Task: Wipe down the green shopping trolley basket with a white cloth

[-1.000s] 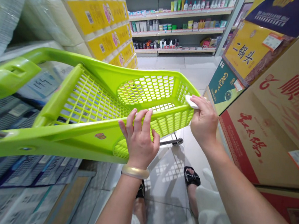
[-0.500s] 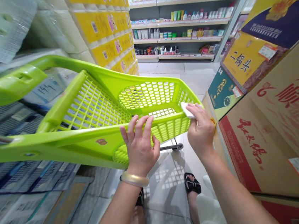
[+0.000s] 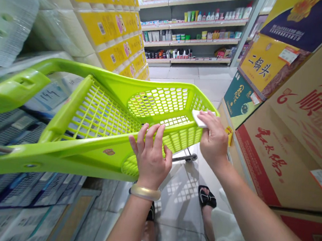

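Observation:
A lime-green plastic shopping cart (image 3: 68, 147) with latticed walls stretches across the view, its handle end at the left. My left hand (image 3: 153, 154), wearing a pale bangle, rests its spread fingers on the near rim. At the right end of that rim, my right hand (image 3: 214, 137) presses a folded white cloth (image 3: 198, 119) against the plastic. The fingers lie over the cloth and cover part of it. A slatted green panel (image 3: 101, 108) crosses the inside of the basket.
Stacked yellow-and-white packs (image 3: 113, 23) rise at the back left. Printed cartons (image 3: 274, 159) are piled close on my right. A shelf (image 3: 191, 26) of bottles and tubes stands across the tiled floor (image 3: 183, 75). Blue-and-white packages (image 3: 38, 192) lie below the cart, left.
My right hand has slid slightly left along the rim with the white cloth. The left hand and the cart look the same.

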Demonstrator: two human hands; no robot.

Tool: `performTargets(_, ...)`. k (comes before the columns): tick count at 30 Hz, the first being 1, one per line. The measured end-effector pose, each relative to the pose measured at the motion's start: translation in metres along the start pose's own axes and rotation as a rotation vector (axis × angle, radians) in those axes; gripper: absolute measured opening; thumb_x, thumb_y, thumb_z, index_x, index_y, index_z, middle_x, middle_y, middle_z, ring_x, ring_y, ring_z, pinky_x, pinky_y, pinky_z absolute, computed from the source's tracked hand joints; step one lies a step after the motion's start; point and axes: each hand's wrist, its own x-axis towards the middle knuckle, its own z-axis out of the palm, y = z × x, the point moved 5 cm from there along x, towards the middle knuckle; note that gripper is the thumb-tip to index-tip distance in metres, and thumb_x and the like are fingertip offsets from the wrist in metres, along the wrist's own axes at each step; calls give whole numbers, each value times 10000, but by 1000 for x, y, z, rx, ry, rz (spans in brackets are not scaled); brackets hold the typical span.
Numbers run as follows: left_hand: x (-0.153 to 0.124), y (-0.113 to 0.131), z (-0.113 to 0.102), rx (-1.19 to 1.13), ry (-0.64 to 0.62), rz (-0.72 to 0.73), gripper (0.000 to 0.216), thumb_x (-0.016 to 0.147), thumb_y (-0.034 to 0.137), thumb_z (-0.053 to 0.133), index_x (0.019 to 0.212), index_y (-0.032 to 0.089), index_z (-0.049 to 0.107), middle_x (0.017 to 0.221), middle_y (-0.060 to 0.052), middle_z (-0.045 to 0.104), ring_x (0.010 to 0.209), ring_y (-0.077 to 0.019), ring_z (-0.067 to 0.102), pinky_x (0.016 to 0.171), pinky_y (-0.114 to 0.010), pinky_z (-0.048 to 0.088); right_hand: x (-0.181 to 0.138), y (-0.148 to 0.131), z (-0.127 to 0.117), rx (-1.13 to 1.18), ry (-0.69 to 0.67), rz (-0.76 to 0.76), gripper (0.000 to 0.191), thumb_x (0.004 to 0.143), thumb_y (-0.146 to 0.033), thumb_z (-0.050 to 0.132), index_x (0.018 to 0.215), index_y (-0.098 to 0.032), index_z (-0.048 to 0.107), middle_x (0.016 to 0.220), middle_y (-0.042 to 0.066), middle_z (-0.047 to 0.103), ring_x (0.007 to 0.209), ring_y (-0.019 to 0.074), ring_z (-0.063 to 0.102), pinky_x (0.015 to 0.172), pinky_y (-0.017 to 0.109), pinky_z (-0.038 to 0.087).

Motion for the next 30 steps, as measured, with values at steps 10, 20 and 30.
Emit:
performTargets(10, -1, -2, 2, -11, -10, 8, 557, 787, 179, 546, 1344, 188, 533, 1303, -98, 594, 1401, -278, 350, 1207, -465, -127, 4, 14, -5, -66, 22, 82, 417, 847, -58, 411, 1097, -244, 689, 1176, 46, 726, 1221, 237, 611, 1120, 529, 373)
performTargets(20, 0, -5, 2, -49, 15, 13, 547, 772, 166, 569, 1318, 184, 530, 1310, -116, 584, 1435, -302, 309, 1214, -477, -104, 6, 16, -7, -137, -9, 107, 395, 815, -45, 404, 1001, -229, 699, 1051, 56, 740, 1120, 239, 644, 1102, 494, 374)
performTargets(30, 7, -14, 11, -115, 5, -50, 557, 743, 166, 571, 1296, 183, 510, 1455, -115, 476, 1516, -318, 83, 1192, -535, -166, 8, 14, -15, -149, -53, 80, 333, 839, -78, 429, 972, -204, 707, 946, 77, 734, 953, 250, 650, 918, 414, 494)
